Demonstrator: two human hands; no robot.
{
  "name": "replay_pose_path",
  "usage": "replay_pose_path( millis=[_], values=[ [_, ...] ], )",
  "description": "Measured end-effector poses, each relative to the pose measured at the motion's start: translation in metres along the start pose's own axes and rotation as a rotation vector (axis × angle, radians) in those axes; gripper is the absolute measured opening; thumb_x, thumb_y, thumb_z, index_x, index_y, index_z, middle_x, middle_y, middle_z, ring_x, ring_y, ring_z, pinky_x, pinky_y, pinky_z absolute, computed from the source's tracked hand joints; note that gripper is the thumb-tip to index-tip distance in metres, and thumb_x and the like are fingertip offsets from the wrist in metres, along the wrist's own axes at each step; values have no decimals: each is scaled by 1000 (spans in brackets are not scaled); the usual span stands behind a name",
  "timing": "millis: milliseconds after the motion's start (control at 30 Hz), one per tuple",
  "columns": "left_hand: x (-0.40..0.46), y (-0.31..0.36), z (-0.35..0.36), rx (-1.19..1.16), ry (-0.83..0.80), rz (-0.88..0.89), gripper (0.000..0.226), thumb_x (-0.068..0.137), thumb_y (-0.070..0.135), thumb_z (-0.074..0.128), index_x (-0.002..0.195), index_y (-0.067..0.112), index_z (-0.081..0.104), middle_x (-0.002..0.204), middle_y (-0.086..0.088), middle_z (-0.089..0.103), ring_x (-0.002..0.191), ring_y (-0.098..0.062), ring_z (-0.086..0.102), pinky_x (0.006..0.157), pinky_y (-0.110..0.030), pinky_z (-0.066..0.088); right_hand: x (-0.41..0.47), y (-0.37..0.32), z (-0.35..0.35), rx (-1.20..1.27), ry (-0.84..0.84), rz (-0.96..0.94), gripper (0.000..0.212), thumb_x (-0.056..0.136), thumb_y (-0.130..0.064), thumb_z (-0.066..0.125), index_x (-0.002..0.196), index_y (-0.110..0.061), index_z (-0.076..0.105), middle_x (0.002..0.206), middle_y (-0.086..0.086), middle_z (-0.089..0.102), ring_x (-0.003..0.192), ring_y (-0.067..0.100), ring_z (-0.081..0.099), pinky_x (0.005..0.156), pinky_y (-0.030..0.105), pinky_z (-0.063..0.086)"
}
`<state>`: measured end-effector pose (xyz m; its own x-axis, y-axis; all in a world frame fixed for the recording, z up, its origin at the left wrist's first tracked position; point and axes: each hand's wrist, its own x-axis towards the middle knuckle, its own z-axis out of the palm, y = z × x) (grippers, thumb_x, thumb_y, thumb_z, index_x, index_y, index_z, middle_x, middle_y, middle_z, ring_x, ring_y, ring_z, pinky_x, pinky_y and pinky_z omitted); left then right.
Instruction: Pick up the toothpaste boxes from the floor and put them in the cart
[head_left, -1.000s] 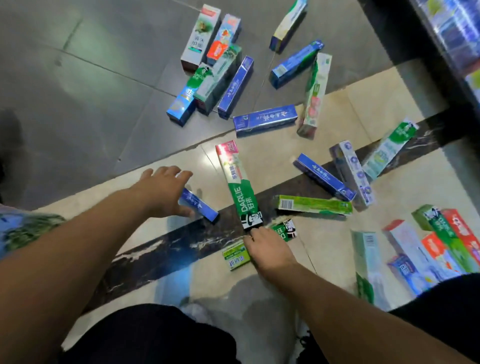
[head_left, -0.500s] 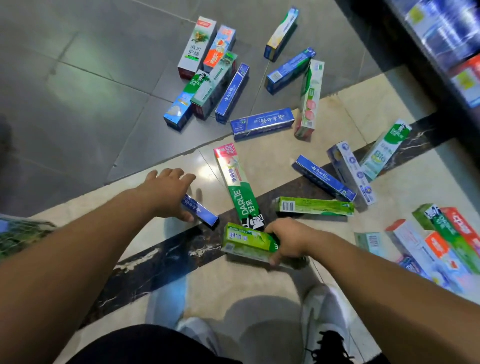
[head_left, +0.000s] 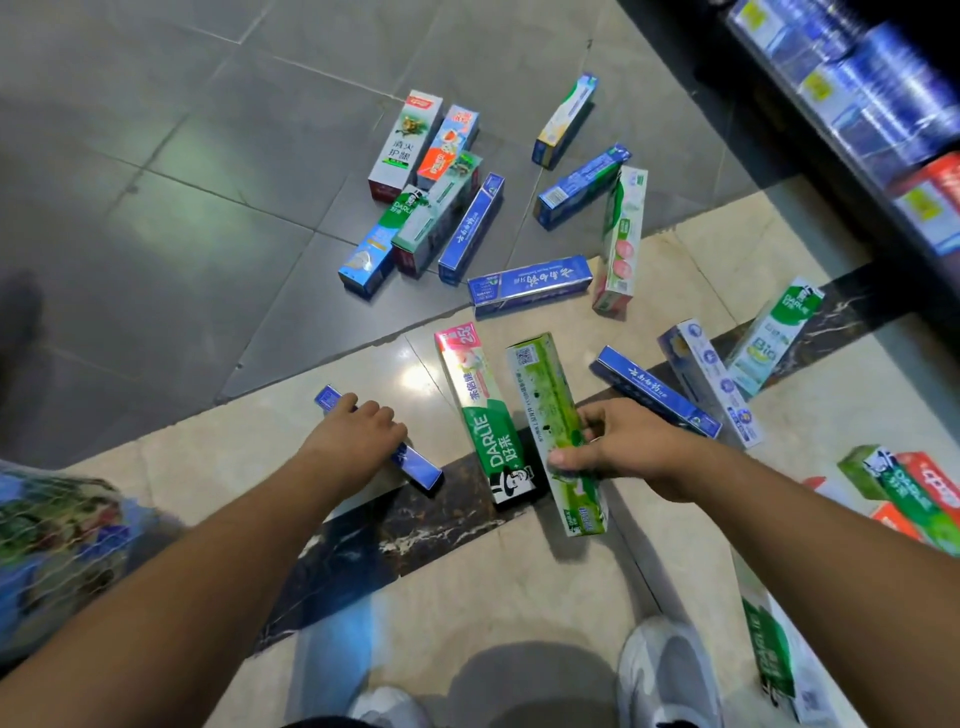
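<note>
I judge the task barely begun: my right hand (head_left: 621, 451) grips a green box (head_left: 553, 415), my left hand (head_left: 358, 434) curls over a small blue box (head_left: 415, 464), many toothpaste boxes (head_left: 530, 283) lie farther off, no cart visible.

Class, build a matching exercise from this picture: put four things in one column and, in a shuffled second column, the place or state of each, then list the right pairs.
Things:
1. light green box
2. small blue box
3. Darlie box with pink end
4. white shoe

Places or states:
A. lying untouched between the two hands
B. gripped by the right hand
C. bottom of the view, on pale tile
D. under the left hand

Pairs: 1-B, 2-D, 3-A, 4-C
</note>
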<state>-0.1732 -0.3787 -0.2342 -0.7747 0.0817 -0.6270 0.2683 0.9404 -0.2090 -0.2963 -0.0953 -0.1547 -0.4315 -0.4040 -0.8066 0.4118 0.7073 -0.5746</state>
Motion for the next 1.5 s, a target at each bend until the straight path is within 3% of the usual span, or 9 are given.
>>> replay_pose_path(
  millis=[200, 300, 400, 533, 733, 900, 1033, 1333, 1500],
  values=[
    [11, -2, -10, -213, 52, -98, 24, 96, 25, 54, 120, 23, 58, 118, -3, 61, 107, -25, 61, 82, -34, 45, 4, -1, -10, 17, 29, -6, 31, 76, -7, 83, 103, -3, 70, 93, 10, 77, 91, 25, 74, 88, 41, 58],
    [10, -22, -26, -802, 165, -313, 14, 90, 31, 67, 93, 19, 60, 94, -6, 66, 91, -29, 64, 67, -32, 44, 10, -5, -14, 59, 62, -6, 31, 75, -9, 83, 102, -5, 69, 87, 6, 77, 86, 23, 75, 85, 40, 59],
    [-1, -39, -55, -1627, 200, -455, 15, 85, 21, 77, 94, 14, 68, 89, -8, 72, 80, -23, 69, 69, -37, 55, 15, -21, -13, 132, 121, -40, 43, 75, -15, 85, 112, -8, 65, 95, 7, 77, 87, 23, 75, 85, 42, 58],
    [-38, -56, -110, -2024, 248, -480, 25, 88, 16, 73, 109, 3, 68, 95, -7, 73, 77, -17, 71, 69, -34, 58, -13, -64, -11, 308, 194, -76, 49, 76, -20, 85, 117, -11, 58, 103, 8, 75, 85, 21, 74, 73, 35, 55],
    [-135, -73, -227, -2085, 286, -484, 16, 88, 17, 73, 99, 7, 68, 85, -2, 73, 67, -10, 71, 69, -32, 56, -134, -156, -36, 301, 195, -75, 31, 82, -15, 79, 109, -13, 63, 96, 5, 75, 75, 15, 70, 64, 29, 52],
    [-249, -100, -365, -2070, 270, -467, 17, 87, 17, 74, 100, 7, 68, 88, -5, 74, 68, -12, 72, 61, -27, 57, -275, -244, -66, 305, 194, -79, 34, 80, -16, 81, 110, -12, 65, 102, 7, 76, 95, 27, 71, 89, 49, 54],
    [-347, -114, -491, -2050, 285, -432, 2, 90, 12, 70, 90, 10, 70, 76, -1, 74, 60, -10, 69, 57, -23, 58, -411, -311, -95, 357, 197, -93, 25, 84, -14, 77, 106, -12, 65, 99, 9, 75, 80, 19, 71, 85, 47, 57],
    [-473, -120, -669, -1834, 302, -315, 20, 82, 20, 80, 95, 6, 74, 90, -15, 75, 72, -21, 69, 65, -34, 58, -598, -387, -135, 420, 256, -184, 35, 84, -21, 77, 113, -5, 65, 104, 15, 75, 96, 29, 73, 88, 50, 58],
    [-500, -118, -718, -1775, 317, -186, 11, 86, 18, 77, 92, 10, 74, 87, -9, 77, 68, -15, 72, 57, -27, 56, -656, -393, -132, 488, 320, -261, 18, 88, -17, 73, 102, -8, 65, 76, -1, 74, 60, 6, 69, 55, 26, 55]
  ],
)
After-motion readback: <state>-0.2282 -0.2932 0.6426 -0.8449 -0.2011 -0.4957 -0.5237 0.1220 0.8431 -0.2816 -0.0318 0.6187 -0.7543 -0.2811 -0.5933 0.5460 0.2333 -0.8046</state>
